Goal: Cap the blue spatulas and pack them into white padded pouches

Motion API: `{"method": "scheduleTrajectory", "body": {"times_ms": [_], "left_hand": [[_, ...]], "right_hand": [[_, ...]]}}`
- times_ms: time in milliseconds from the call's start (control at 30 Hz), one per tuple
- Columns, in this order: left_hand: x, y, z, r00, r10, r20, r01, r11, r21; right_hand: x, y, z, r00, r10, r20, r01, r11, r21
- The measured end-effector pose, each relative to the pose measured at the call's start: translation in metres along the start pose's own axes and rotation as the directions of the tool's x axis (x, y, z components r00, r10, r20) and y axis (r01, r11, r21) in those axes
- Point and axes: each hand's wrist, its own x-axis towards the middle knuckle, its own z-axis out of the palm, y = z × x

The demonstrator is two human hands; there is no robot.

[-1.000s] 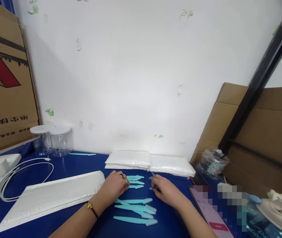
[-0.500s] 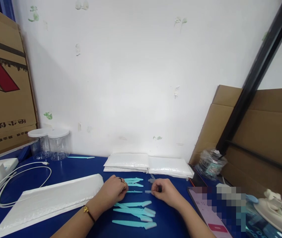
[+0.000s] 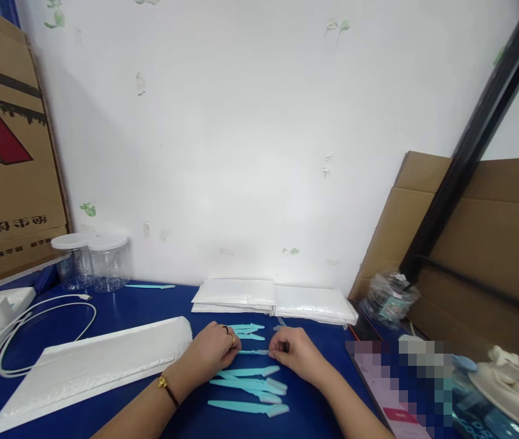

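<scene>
Razor (image 3: 249, 352) pinched in left hand (image 3: 214, 345), cap (image 3: 262, 352) in right hand (image 3: 300, 353) — a slip could scatter capped razors (image 3: 241, 383) just below the grip.

Razors (image 3: 236, 405) turquoise; caps (image 3: 279, 410) pale, see-through. Table (image 3: 150, 305) plain dark blue. Envelopes (image 3: 99, 360) white. Jars (image 3: 109, 271) clear, lids (image 3: 108, 242) white. Box (image 3: 8, 189) brown with black band, black lettering, red slanted block beside fine stripes. Wall (image 3: 241, 152) white, blotched with green patches. Bracelet (image 3: 169, 393) black, bead (image 3: 162, 381) gold; ring (image 3: 233, 339) gold. Phone screen (image 3: 369, 372) pink, button (image 3: 400, 414) red. Post (image 3: 441, 207) black. Power strip (image 3: 21, 299) white with light-blue panels.
</scene>
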Motion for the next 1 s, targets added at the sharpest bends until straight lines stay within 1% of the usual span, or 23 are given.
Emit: {"method": "scheduleTrajectory", "body": {"times_ms": [67,133,200,233,300,367,400,433,500,633,767,933,1000], "left_hand": [[-0.002,0.005,0.0,1.0,0.01,-0.006,-0.01,1.0,-0.026],[-0.003,0.011,0.0,0.999,0.031,0.007,-0.031,0.998,-0.06],[-0.004,0.013,0.0,0.999,0.048,0.02,-0.046,0.995,-0.094],[-0.004,0.012,0.0,0.999,0.039,0.015,-0.037,0.994,-0.103],[-0.003,0.006,0.001,0.999,-0.029,-0.026,0.027,0.994,-0.101],[-0.002,-0.002,0.003,0.987,-0.136,-0.082,0.13,0.988,-0.08],[-0.001,-0.007,0.003,0.978,-0.183,-0.099,0.176,0.982,-0.068],[-0.001,-0.01,0.003,0.97,-0.217,-0.107,0.212,0.976,-0.058],[0.0,-0.015,0.003,0.962,-0.253,-0.102,0.249,0.967,-0.048],[-0.001,-0.015,0.001,0.958,-0.274,-0.087,0.269,0.961,-0.063],[-0.004,-0.015,0.002,0.953,-0.3,-0.043,0.292,0.947,-0.13],[-0.004,-0.019,0.007,0.946,-0.323,-0.011,0.317,0.934,-0.162],[-0.003,-0.018,0.008,0.944,-0.329,-0.007,0.323,0.931,-0.172]], "right_hand": [[-0.002,-0.004,0.002,1.0,-0.017,0.01,0.017,1.0,-0.01],[-0.004,-0.005,0.0,0.998,-0.04,0.049,0.04,0.999,-0.009],[-0.006,-0.001,-0.007,0.995,-0.054,0.083,0.055,0.998,-0.004],[-0.006,0.003,-0.011,0.996,-0.05,0.076,0.051,0.999,-0.009],[-0.006,0.013,-0.023,1.0,-0.007,-0.009,0.007,0.998,-0.056],[-0.004,0.025,-0.032,0.99,0.051,-0.129,-0.069,0.988,-0.137],[-0.003,0.03,-0.035,0.983,0.074,-0.167,-0.103,0.98,-0.173],[-0.003,0.034,-0.037,0.979,0.091,-0.185,-0.128,0.972,-0.198],[-0.001,0.038,-0.036,0.98,0.1,-0.174,-0.138,0.964,-0.226],[0.001,0.037,-0.026,0.986,0.089,-0.144,-0.123,0.962,-0.245],[0.0,0.037,-0.02,0.983,0.116,-0.14,-0.139,0.977,-0.164],[-0.003,0.035,-0.014,0.994,0.095,-0.053,-0.096,0.995,-0.009],[-0.003,0.032,-0.011,0.995,0.092,-0.045,-0.09,0.995,0.039]]}}
